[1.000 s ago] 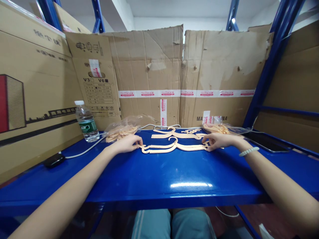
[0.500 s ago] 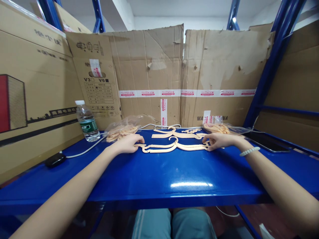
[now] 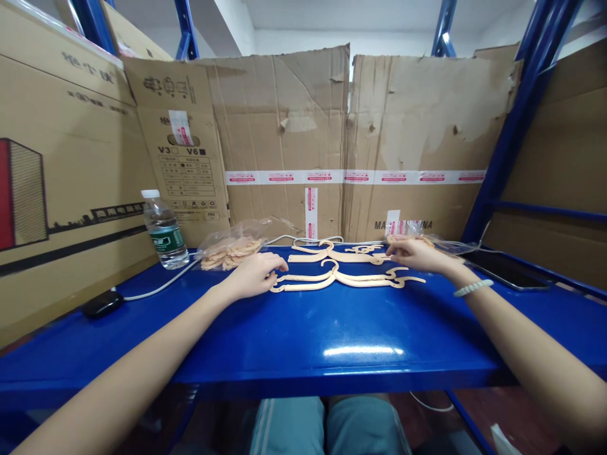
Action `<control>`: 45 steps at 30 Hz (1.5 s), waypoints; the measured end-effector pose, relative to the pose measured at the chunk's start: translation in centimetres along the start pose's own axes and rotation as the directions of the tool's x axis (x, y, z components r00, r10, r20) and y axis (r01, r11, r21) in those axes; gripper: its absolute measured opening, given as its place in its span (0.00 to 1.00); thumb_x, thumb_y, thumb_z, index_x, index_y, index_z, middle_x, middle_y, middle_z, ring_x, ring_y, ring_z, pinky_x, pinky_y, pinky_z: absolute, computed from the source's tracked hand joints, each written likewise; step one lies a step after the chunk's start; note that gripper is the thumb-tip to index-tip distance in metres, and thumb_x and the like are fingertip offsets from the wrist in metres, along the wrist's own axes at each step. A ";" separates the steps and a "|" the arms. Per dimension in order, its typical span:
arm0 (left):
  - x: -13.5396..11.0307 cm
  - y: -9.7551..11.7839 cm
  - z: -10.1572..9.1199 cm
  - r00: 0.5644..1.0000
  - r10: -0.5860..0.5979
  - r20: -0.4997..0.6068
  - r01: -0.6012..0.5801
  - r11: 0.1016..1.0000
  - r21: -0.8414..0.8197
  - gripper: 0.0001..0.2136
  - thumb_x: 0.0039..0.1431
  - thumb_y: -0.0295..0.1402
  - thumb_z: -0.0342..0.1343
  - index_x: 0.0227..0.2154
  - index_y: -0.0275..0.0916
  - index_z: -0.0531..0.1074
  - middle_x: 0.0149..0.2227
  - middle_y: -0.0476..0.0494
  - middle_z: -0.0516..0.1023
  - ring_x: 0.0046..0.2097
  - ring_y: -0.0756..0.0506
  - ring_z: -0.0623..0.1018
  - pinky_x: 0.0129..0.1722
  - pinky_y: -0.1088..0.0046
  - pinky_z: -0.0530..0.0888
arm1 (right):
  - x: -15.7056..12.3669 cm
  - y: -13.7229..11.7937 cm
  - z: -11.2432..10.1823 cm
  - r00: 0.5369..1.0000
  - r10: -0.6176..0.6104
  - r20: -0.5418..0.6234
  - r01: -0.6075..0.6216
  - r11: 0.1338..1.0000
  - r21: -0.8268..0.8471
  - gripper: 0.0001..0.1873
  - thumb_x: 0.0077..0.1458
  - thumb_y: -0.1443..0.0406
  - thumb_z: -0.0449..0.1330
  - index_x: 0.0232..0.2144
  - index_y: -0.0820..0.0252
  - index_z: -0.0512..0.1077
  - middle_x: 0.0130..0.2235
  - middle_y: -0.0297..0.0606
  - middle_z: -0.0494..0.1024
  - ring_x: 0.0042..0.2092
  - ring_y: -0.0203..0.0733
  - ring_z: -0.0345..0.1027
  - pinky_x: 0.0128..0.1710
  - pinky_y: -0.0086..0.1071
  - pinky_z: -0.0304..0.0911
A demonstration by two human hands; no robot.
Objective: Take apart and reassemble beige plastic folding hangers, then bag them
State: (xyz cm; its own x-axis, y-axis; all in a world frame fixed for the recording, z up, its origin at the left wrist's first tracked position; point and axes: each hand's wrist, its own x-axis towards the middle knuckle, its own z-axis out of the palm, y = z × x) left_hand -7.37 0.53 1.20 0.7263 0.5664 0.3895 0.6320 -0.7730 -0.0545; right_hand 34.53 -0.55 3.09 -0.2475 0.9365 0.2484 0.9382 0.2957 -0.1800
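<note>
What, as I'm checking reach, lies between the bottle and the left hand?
A clear bag of tan pieces and part of a white cable, in the head view.

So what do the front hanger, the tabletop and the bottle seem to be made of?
Front hanger: probably moulded plastic, fairly matte; its pale peach colour looks uniform.
Tabletop: perhaps painted metal, glossy; the even blue surface throws back a bright glare.
Bottle: most likely clear, shiny plastic; its walls are see-through, though looks alone can't settle it.

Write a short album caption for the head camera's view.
Over a blue table: left hand at the nearer hanger, right hand beside the farther one.
</note>
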 end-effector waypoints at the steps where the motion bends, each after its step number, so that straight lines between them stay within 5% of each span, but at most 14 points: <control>1: 0.0 0.1 0.0 1.000 0.007 -0.002 -0.007 1.000 0.002 0.16 0.50 0.18 0.46 0.38 0.39 0.73 0.40 0.44 0.80 0.43 0.43 0.77 0.45 0.67 0.72 | 0.0 0.0 0.0 1.000 0.006 -0.026 -0.006 1.000 0.002 0.14 0.52 0.60 0.54 0.35 0.61 0.76 0.30 0.40 0.76 0.34 0.45 0.68 0.34 0.33 0.60; 10: 0.0 0.8 0.1 0.999 0.031 -0.017 -0.030 0.999 0.018 0.13 0.54 0.20 0.47 0.36 0.38 0.73 0.37 0.42 0.79 0.40 0.43 0.77 0.41 0.67 0.71 | -0.3 0.0 -0.3 0.948 0.146 -0.282 -0.140 0.989 0.039 0.14 0.54 0.58 0.53 0.32 0.60 0.75 0.28 0.40 0.78 0.32 0.45 0.71 0.31 0.33 0.59; 17: 0.0 1.5 0.1 0.998 0.044 -0.049 -0.043 0.999 0.006 0.12 0.56 0.21 0.46 0.35 0.38 0.74 0.36 0.43 0.79 0.39 0.43 0.77 0.41 0.68 0.70 | -0.1 0.1 0.0 0.934 0.148 -0.326 -0.150 0.989 0.020 0.13 0.53 0.60 0.54 0.32 0.60 0.76 0.27 0.39 0.79 0.31 0.44 0.72 0.29 0.32 0.59; 25: 0.1 2.3 0.6 0.996 0.071 -0.049 -0.073 0.996 -0.051 0.13 0.55 0.20 0.47 0.37 0.37 0.74 0.37 0.42 0.80 0.40 0.43 0.77 0.41 0.67 0.71 | 1.7 -0.3 1.5 0.988 0.075 -0.134 -0.084 0.994 -0.066 0.07 0.59 0.67 0.57 0.37 0.61 0.74 0.36 0.38 0.80 0.37 0.39 0.74 0.38 0.30 0.68; 29: 0.1 2.5 0.8 0.996 0.072 -0.057 -0.076 0.995 -0.068 0.13 0.55 0.20 0.47 0.37 0.37 0.74 0.37 0.43 0.80 0.40 0.43 0.77 0.41 0.67 0.70 | 4.3 -0.5 2.0 0.995 0.100 -0.019 -0.102 0.979 -0.174 0.13 0.63 0.60 0.58 0.46 0.61 0.71 0.47 0.41 0.75 0.44 0.42 0.72 0.44 0.42 0.70; 35: 0.1 2.7 0.7 0.995 0.080 -0.063 -0.084 0.993 -0.079 0.12 0.56 0.21 0.47 0.36 0.37 0.74 0.36 0.42 0.80 0.39 0.43 0.77 0.40 0.68 0.70 | 8.4 -1.0 2.8 0.981 0.135 0.143 -0.085 0.947 -0.309 0.16 0.63 0.60 0.58 0.51 0.60 0.69 0.52 0.43 0.72 0.48 0.45 0.70 0.46 0.44 0.69; 45: 0.1 3.1 0.8 0.996 0.075 -0.047 -0.080 0.989 -0.123 0.12 0.55 0.21 0.48 0.36 0.37 0.74 0.36 0.42 0.80 0.40 0.42 0.77 0.41 0.66 0.69 | 10.8 -1.0 4.3 0.974 0.118 0.196 -0.027 0.911 -0.412 0.16 0.62 0.60 0.59 0.51 0.60 0.69 0.52 0.43 0.72 0.48 0.45 0.71 0.46 0.43 0.69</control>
State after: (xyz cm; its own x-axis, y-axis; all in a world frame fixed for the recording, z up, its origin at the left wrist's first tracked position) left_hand -5.12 -1.53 0.30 0.7581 0.4932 0.4268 0.5340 -0.8450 0.0279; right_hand 29.89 10.12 1.90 -0.1780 0.9834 0.0341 0.9609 0.1662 0.2214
